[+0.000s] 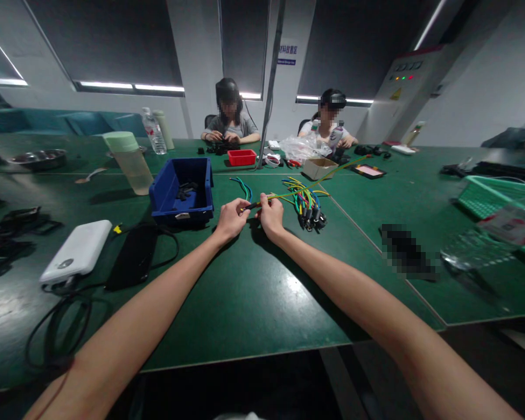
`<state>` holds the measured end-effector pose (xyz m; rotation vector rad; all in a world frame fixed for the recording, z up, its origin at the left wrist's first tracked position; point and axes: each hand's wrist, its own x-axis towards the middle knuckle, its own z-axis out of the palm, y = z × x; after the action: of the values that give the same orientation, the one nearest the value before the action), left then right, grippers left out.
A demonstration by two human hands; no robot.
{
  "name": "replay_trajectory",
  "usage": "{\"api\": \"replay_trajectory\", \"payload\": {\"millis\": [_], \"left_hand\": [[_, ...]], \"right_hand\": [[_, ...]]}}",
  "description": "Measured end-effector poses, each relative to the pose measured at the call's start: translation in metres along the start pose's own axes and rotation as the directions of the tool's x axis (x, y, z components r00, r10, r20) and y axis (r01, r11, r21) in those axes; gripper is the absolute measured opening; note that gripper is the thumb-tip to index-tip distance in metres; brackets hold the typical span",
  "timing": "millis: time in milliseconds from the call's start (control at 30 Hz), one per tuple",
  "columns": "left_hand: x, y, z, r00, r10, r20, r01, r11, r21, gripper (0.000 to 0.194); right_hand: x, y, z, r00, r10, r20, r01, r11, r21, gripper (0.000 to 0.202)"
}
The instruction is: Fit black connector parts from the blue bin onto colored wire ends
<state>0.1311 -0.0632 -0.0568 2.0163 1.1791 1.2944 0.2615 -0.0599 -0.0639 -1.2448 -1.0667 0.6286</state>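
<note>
My left hand (233,219) is closed in a pinch at the near end of a small black sleeve (254,205). My right hand (270,217) is closed around the sleeve's other end and a yellow-green wire (328,182). That wire runs out long to the upper right, above the table. Just past my hands lie a few loose blue and green wires (246,189). To the right is a bundle of coloured wires (304,198) with black ends. A blue bin (181,211) at the left holds several small black pieces (188,189).
Left of my arms lie a white power bank (76,251), a black phone (133,256) and cables. A bottle with a green lid (129,163) stands behind. On the right are a cardboard box (319,168) and a green basket (485,195). Two people sit across the table.
</note>
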Motion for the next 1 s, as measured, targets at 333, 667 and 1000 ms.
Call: {"api": "replay_trajectory", "payload": {"millis": [333, 667, 1000], "left_hand": [[-0.003, 0.006, -0.002, 0.998, 0.045, -0.054, -0.045, 0.999, -0.006, 0.016], [-0.002, 0.004, -0.004, 0.994, 0.017, -0.11, -0.028, 0.995, -0.098, 0.012], [0.0, -0.002, -0.002, 0.997, 0.007, -0.071, -0.012, 0.998, -0.069, 0.015]], "right_hand": [[-0.001, -0.003, 0.0, 1.0, 0.0, 0.03, -0.004, 0.993, 0.12, 0.038], [-0.009, -0.01, 0.002, 0.982, -0.125, 0.141, 0.107, 0.986, 0.129, 0.051], [-0.011, -0.008, 0.002, 0.983, -0.165, 0.079, 0.168, 0.985, -0.034, 0.036]]}}
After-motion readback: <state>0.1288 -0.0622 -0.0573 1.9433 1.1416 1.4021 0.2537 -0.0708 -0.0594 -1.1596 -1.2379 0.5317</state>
